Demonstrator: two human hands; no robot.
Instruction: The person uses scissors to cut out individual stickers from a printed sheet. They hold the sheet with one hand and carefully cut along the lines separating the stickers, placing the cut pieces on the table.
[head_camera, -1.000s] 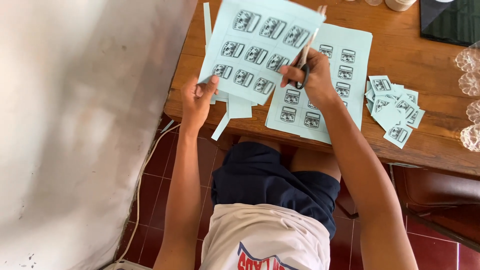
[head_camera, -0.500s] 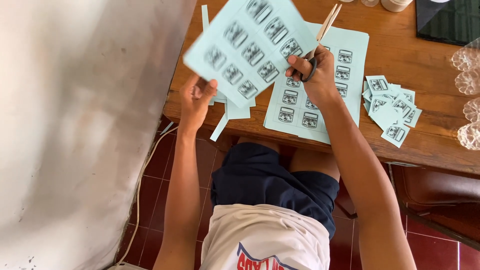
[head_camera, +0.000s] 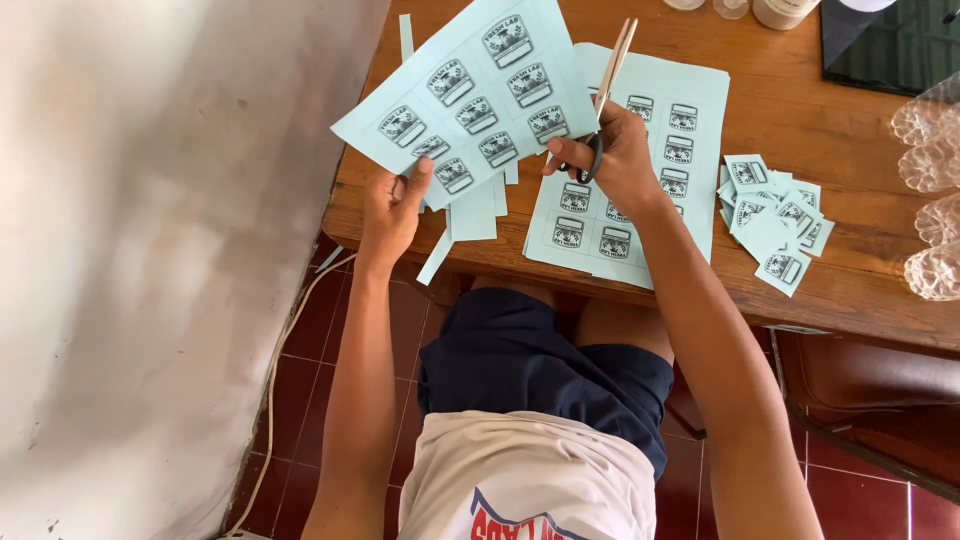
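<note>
A pale blue label sheet (head_camera: 470, 95) is held tilted above the wooden table (head_camera: 800, 120), pinched at its lower edge by the left hand (head_camera: 392, 208), while scissors (head_camera: 608, 85) are gripped in the right hand's (head_camera: 610, 150) curled fingers, blades nearly closed, at its right edge.

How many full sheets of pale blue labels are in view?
2. One sheet is held up by the left hand; the other sheet lies flat on the wooden table under the right hand. More could be stacked beneath it.

Two label sheets (head_camera: 470, 95), one pair of scissors (head_camera: 612, 70), two hands (head_camera: 392, 205).
</note>
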